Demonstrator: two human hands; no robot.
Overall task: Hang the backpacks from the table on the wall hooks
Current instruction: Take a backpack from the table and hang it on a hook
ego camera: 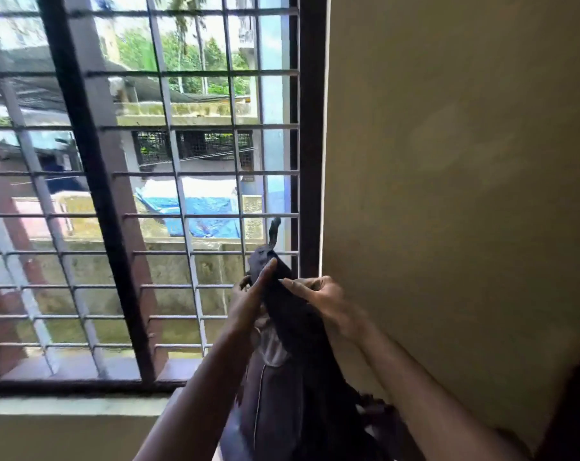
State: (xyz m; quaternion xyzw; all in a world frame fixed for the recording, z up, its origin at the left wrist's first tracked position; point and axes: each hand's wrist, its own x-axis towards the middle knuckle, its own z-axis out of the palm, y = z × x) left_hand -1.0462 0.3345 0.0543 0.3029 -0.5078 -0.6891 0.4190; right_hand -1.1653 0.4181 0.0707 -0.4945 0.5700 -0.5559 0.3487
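Fingers (265,271) of the left hand (248,301) and right hand (318,294) pinch the dark backpack (282,387) at its top, held up at six o'clock before the window grille (168,174), contents hidden.

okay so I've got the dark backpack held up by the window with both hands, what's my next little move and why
Probably lift the backpack's top loop a little higher, toward a hook. Both the left hand and right hand grip its top beside the window bars, and no hook shows yet.
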